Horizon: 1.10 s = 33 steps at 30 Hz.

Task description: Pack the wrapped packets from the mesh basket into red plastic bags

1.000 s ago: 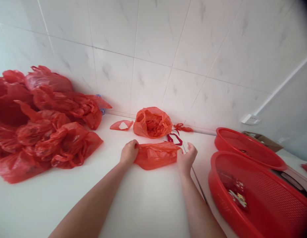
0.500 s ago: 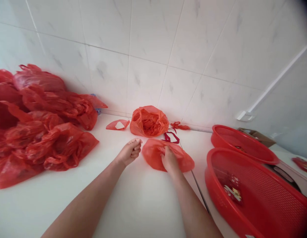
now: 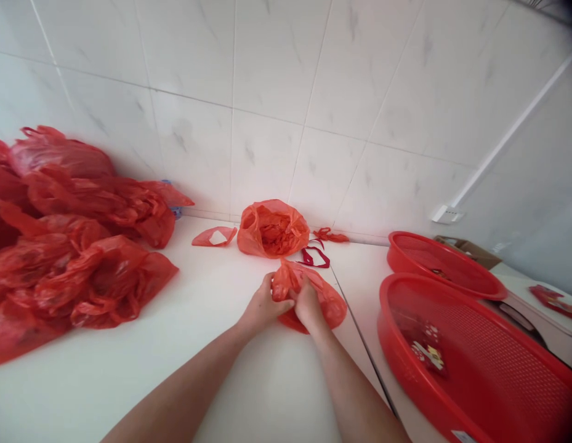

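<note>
A thin red plastic bag [image 3: 334, 303] is held just above the white table, in front of me. My left hand [image 3: 262, 304] grips its left edge, with the thumb across the front. My right hand [image 3: 308, 303] is closed on the bag's middle, close beside the left thumb; the fingertips are partly hidden in the plastic. Behind the hands, against the tiled wall, an open red bag [image 3: 273, 227] stands with crumpled red plastic inside. A dark red strap loop [image 3: 321, 257] lies to its right.
A large heap of red bags [image 3: 82, 264] fills the left of the table [image 3: 212, 381]. Two red plastic baskets [image 3: 479, 344] stand on the right, small packets in them. A red scrap with a white patch [image 3: 215, 237] lies by the wall, and a cardboard box [image 3: 475, 251] sits behind the baskets.
My left hand has moved right from beside the bag and taken hold of its left edge. The bag is now more gathered between both hands. The view has shifted slightly.
</note>
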### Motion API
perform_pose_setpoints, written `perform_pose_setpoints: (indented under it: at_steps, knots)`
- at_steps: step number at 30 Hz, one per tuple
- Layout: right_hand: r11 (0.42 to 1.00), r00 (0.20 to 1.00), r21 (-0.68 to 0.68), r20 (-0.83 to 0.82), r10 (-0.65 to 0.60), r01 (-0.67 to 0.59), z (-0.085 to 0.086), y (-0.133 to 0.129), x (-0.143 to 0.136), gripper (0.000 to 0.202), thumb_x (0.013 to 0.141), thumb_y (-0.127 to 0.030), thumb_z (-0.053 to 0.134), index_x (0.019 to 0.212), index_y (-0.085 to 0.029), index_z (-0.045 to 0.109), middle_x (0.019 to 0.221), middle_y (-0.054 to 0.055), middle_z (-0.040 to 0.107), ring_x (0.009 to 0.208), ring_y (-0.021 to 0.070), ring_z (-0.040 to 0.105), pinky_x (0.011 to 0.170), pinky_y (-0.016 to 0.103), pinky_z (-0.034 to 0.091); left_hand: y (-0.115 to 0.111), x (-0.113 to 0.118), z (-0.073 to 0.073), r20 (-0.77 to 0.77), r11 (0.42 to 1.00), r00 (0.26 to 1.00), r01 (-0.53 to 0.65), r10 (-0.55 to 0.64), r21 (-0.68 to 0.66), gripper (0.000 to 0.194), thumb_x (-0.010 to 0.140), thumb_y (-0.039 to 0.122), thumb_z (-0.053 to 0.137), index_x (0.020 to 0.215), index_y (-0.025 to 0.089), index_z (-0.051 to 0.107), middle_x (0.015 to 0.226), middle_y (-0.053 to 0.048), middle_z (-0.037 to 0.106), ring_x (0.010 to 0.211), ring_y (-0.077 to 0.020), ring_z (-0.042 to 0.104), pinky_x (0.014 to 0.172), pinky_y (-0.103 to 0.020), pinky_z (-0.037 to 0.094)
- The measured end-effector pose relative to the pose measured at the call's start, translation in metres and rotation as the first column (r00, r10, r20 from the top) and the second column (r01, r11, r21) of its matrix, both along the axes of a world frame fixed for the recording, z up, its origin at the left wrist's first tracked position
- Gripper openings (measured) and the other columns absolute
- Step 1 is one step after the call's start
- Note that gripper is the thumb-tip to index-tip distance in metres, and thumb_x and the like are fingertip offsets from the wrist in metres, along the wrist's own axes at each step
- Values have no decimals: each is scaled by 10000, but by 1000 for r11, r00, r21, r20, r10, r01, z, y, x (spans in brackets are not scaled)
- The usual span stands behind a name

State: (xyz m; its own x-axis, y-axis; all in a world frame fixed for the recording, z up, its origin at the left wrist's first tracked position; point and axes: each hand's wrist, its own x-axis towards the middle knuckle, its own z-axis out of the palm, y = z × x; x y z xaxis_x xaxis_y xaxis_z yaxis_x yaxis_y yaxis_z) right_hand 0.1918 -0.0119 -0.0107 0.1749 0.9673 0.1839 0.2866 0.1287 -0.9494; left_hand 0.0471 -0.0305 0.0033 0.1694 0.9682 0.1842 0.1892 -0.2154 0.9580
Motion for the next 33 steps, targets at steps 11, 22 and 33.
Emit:
perform_pose_setpoints:
  at_steps: [11,22,33]
  knots:
    - [996,614,31,789,29,-86,10,0,7,359,767,-358,578,1103,-237,623,1146,95,592,1115,275,476,945,397,324,13,-19,4,349,995,935,-29,60,-91,150,718,285,550,812,175,592,719,-7,624,615,-124,557,566,-231,447]
    - [994,595,-112,800,80,17,7,5,12,750,698,-540,626,1353,-236,424,1427,131,373,1349,371,177,1031,568,133,23,-38,2,385,917,837,-391,388,-74,251,770,436,522,833,193,522,803,-26,572,732,-157,557,678,-301,480]
    - [959,654,203,756,-26,-196,22,-6,0,303,792,-172,503,1046,-262,642,1120,45,613,1098,222,486,976,347,320,-1,-11,10,-578,877,816,255,30,407,334,836,125,349,1009,225,617,1031,-94,637,959,-228,590,843,-363,455]
